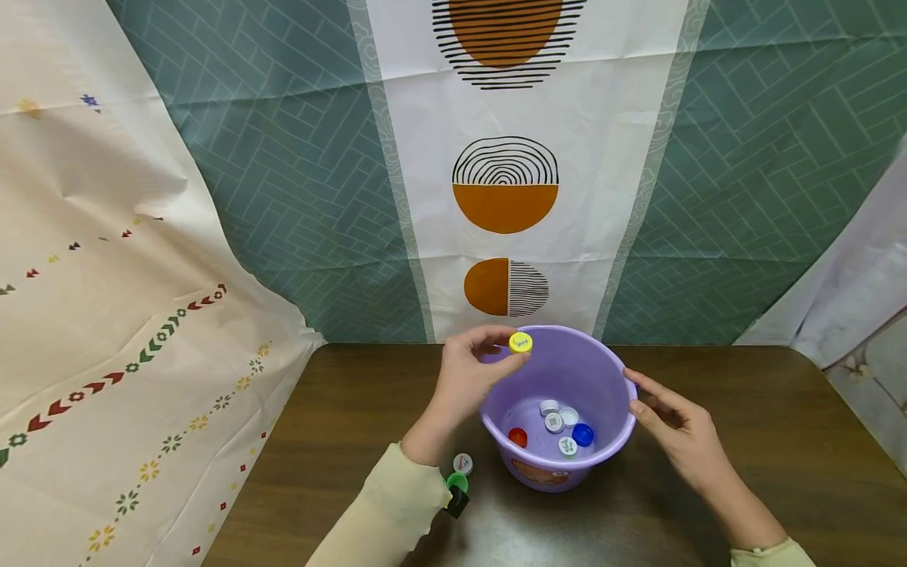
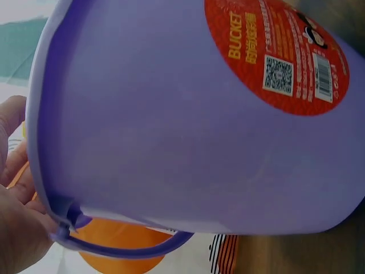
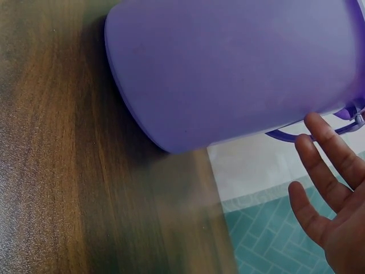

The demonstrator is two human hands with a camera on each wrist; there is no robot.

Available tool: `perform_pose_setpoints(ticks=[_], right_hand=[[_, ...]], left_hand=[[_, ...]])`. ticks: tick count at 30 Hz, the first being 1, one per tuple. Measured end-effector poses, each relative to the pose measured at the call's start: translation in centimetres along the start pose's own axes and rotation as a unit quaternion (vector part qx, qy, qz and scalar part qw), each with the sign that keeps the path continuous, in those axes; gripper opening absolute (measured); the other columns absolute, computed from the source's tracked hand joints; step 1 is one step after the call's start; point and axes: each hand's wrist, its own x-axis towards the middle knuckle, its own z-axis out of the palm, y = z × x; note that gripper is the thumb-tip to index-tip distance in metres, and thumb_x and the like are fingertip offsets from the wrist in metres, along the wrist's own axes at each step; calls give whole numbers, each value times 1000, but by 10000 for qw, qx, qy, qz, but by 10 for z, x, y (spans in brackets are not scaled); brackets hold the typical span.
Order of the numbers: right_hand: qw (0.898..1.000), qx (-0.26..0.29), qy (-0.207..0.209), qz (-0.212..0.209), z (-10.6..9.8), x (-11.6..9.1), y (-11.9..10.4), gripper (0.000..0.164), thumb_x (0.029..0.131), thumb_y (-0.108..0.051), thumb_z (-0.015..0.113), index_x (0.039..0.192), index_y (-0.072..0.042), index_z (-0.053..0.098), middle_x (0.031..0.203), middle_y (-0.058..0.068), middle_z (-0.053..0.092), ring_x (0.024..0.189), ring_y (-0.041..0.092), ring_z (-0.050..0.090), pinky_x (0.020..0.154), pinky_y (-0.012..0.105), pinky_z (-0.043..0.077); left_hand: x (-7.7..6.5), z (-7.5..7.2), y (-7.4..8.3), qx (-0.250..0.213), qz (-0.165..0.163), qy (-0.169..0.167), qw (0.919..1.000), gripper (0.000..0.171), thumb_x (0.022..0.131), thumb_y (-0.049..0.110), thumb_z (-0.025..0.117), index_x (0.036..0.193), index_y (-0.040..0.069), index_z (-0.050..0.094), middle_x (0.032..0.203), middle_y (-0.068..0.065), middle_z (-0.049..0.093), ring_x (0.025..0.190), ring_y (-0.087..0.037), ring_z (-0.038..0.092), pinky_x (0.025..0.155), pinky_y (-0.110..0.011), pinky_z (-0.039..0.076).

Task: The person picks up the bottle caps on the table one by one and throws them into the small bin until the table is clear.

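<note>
Two-handed: pinching the yellow cap (image 1: 520, 343) in the left hand (image 1: 462, 372), at the far-left rim of the purple bucket (image 1: 567, 368); touching its right side with the right hand (image 1: 683, 433) — cannot tell whether gripping. Best to keep the pinch light, wrist clear — and bucket steady.

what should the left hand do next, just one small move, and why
Probably lower the yellow cap into the purple bucket: the left hand pinches it near the rim in the head view, other caps lie inside, and the right hand is at the rim's other side.
</note>
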Motion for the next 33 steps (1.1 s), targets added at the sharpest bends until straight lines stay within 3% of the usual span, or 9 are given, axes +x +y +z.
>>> perform_pose_setpoints(ticks=[10, 19, 26, 33], right_hand=[[10000, -42, -5, -26, 1, 0, 0, 47, 89, -4, 61, 134, -13, 52, 99, 10, 70, 79, 7, 66, 65, 21, 52], [10000, 0, 78, -25, 1, 1, -2, 47, 87, -2, 62, 133, -11, 53, 102, 1, 71, 81, 6, 67, 66, 19, 52], [9999, -56, 88, -22, 2, 0, -1, 47, 88, -3, 61, 133, -11, 53, 100, -2, 71, 81, 6, 67, 67, 18, 52], [9999, -46, 57, -68, 1, 1, -2, 46, 88, -3, 61, 133, -11, 53, 102, -2, 71, 84, 6, 67, 70, 17, 52]], left_hand=[[-1, 4, 3, 42, -133, -6, 9999, 30, 75, 15, 78, 103, 8, 70, 95, -7, 70, 88, -20, 64, 80, -28, 54], [-1, 5, 4, 53, -36, -12, 10000, 30, 75, 14, 78, 102, 7, 70, 95, -8, 70, 91, -26, 64, 81, -26, 53], [6, 10, -25, 122, 3, 22, 9999, 30, 71, 26, 82, 99, 20, 71, 93, 3, 71, 86, -12, 64, 81, -28, 53], [7, 9, -30, 184, 128, 51, 9997, 32, 69, 35, 82, 97, 24, 71, 93, 7, 70, 87, -9, 64, 84, -35, 53]])
